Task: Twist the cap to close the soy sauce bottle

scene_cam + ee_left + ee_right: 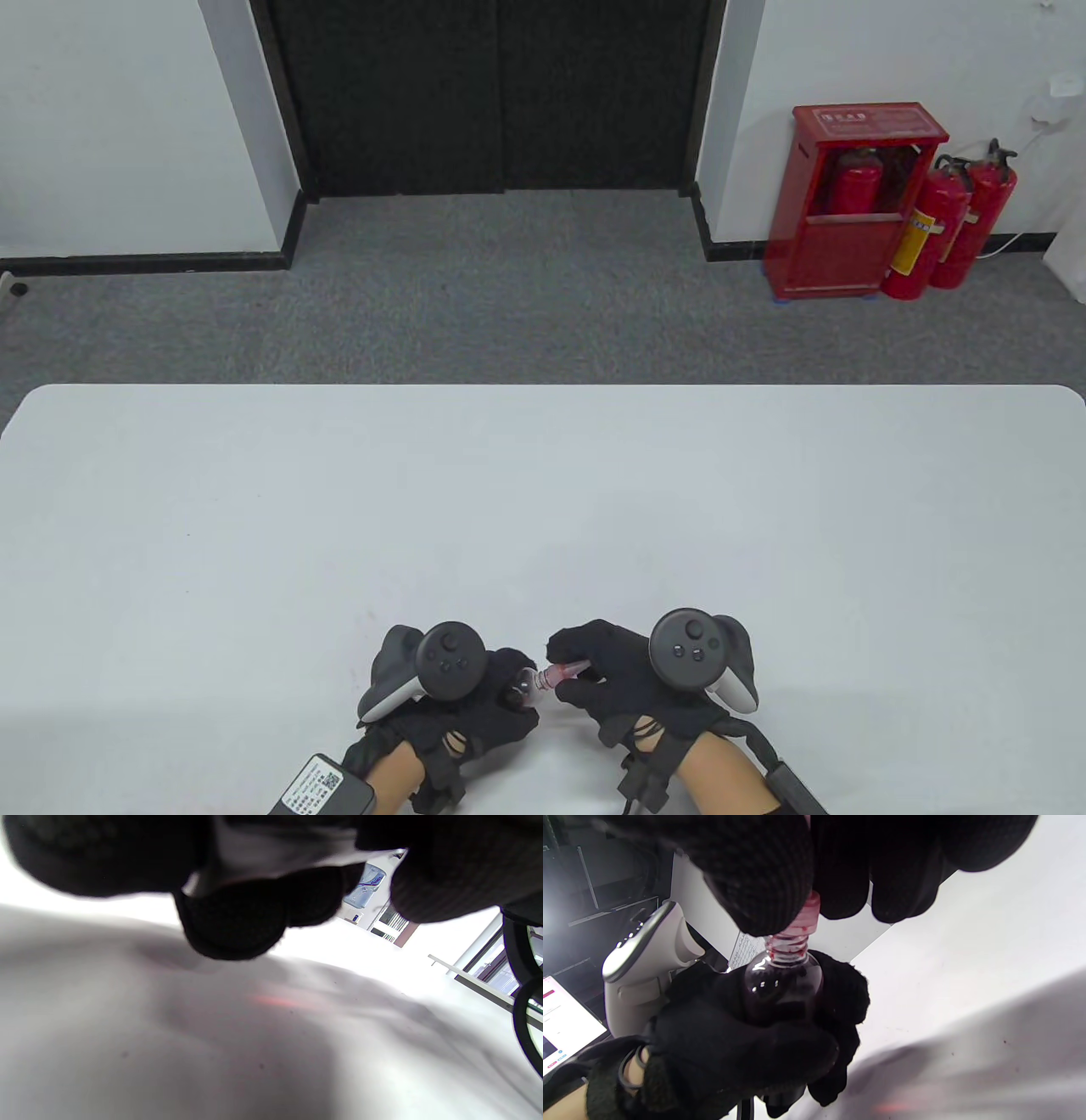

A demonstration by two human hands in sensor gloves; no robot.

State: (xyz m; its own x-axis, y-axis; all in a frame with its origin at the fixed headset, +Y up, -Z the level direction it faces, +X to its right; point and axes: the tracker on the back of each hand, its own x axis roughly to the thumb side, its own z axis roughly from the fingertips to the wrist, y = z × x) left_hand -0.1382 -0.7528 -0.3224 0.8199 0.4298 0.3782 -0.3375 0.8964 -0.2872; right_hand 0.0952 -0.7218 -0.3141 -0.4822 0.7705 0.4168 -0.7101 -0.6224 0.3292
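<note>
The small clear round-bodied soy sauce bottle (pixel 782 986) with dark liquid inside lies tipped on its side near the front edge of the white table (pixel 543 509), its neck pointing toward the person's right. Only its shoulder and threaded neck show; the lower body is buried in the glove. The left hand (pixel 462 709), in a black sensor glove, wraps closed around that body and grips it. The pale pink translucent screw cap (pixel 806 916) sits at the top of the neck threads, several threads still bare below it. The right hand (pixel 624 675), also black-gloved, pinches the cap between thumb and fingers, which cover most of it, so how far the cap is seated on the neck cannot be made out. In the table view the bottle (pixel 530 683) and cap (pixel 567 673) are a small pinkish glimpse between the two hands.

The left wrist view is blurred and mostly dark glove; the bottle is not discernible there, only a faint reddish streak on the tabletop (pixel 271 1035).

Beyond the table, against the far wall, stand a red extinguisher cabinet (pixel 853 199) and two red fire extinguishers (pixel 946 225).
</note>
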